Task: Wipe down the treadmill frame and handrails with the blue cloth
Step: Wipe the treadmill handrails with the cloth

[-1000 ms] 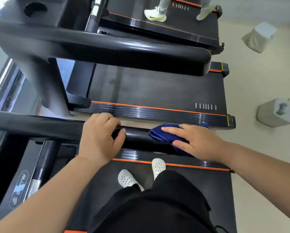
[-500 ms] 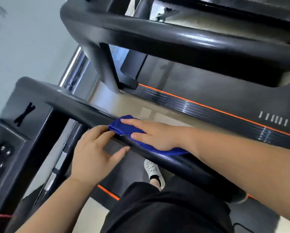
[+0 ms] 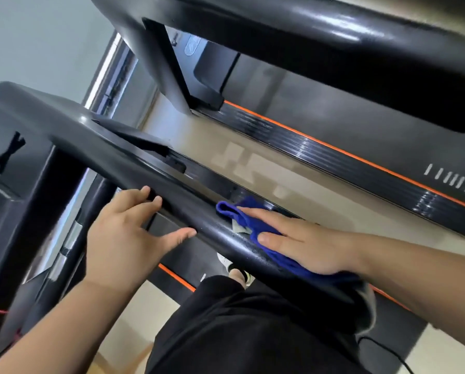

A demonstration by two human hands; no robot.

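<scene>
1. Straight ahead and below the head camera, a black handrail [image 3: 207,224] runs diagonally. It starts at the upper left, where it meets the console [image 3: 7,157], and ends at the lower right, crossing in front of the person's dark-clothed legs.
2. On top of the rail's lower-right half lies the blue cloth [image 3: 235,211]. It is bunched, and one folded edge pokes out up-left past the fingertips.
3. The right grip [image 3: 301,238], a bare hand, lies flat on the cloth with fingers straight and close together, pressing it onto the rail. The fingers point up-left along the rail's long axis.
4. The left grip [image 3: 126,233] rests on the same rail further up-left. Its fingers are spread and laid loosely over the top, its thumb stretched along the near side. It holds nothing.
5. A bare stretch of rail separates the thumb from the cloth. The rest of the rail lies up-left of the cloth, and the left grip sits in that path. A stroke that way would likely need it to move aside.
6. Beyond the rail are pale floor [image 3: 226,147] and a neighbouring treadmill [image 3: 333,157] with an orange stripe.
</scene>
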